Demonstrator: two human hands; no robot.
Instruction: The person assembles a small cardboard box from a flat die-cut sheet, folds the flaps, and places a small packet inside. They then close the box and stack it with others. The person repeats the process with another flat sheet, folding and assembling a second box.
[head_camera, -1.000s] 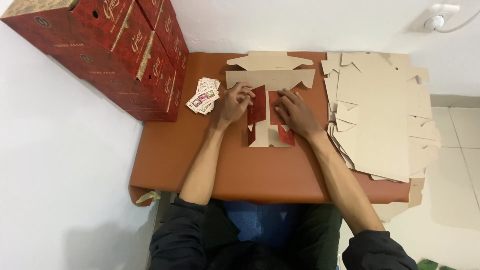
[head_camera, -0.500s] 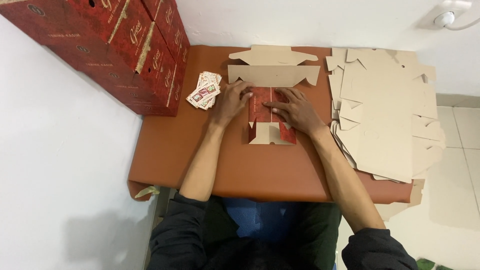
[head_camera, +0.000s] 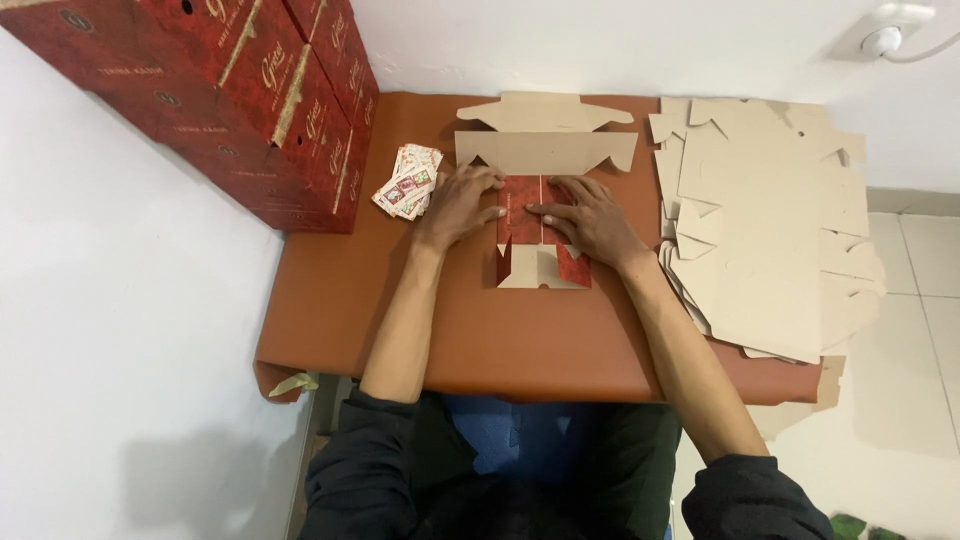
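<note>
A flat die-cut cardboard box blank (head_camera: 545, 150), brown inside and red on its printed side, lies on the brown table (head_camera: 470, 330). Its near flaps are folded over, showing red panels (head_camera: 522, 205). My left hand (head_camera: 462, 203) presses flat on the left of the folded red part. My right hand (head_camera: 590, 218) presses on the right of it, fingers spread toward the middle crease. Neither hand grips anything.
A stack of several unfolded brown box blanks (head_camera: 770, 220) covers the table's right side. A small pile of printed labels (head_camera: 408, 182) lies left of my left hand. Large red cartons (head_camera: 240, 90) stand at the back left. White wall surrounds the table; tiled floor is at right.
The raised red side flaps have been pushed down flat, and both hands have shifted onto them. The view has moved slightly.
</note>
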